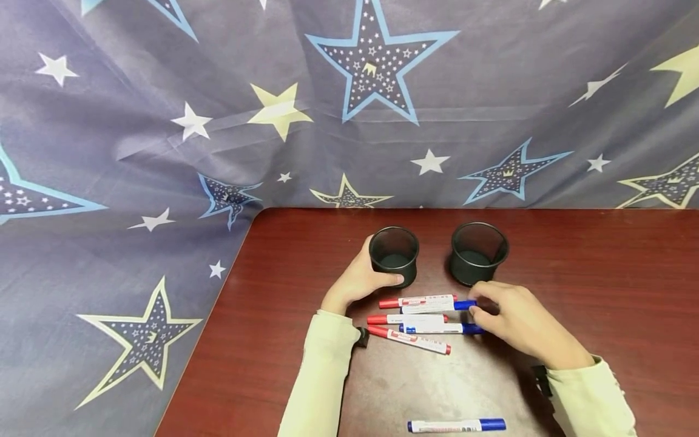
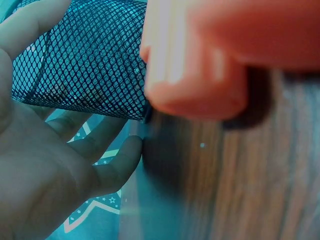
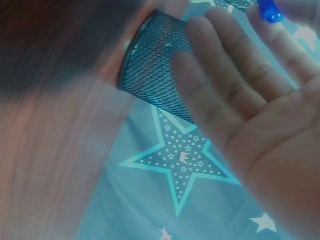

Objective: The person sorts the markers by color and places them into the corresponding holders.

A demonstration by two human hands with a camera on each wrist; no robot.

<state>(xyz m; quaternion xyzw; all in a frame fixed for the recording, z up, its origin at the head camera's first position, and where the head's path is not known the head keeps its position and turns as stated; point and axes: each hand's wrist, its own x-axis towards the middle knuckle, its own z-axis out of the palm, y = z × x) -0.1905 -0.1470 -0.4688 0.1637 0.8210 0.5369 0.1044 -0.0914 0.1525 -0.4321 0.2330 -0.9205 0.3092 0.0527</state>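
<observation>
Left fingers (image 2: 119,167) grip a mesh cup (image 1: 394,244); right fingers (image 1: 489,291) pinch a blue-capped marker (image 1: 437,308) — a second cup (image 1: 472,271) just beyond them.

- Head view, left hand (image 1: 357,282): fingers hidden behind the left round black mesh cup (image 1: 394,262).
- Left wrist view, orange-red cylinder (image 2: 197,87): blurred, cut off above.
- Near blue-capped white marker (image 1: 456,425): print too small.
</observation>
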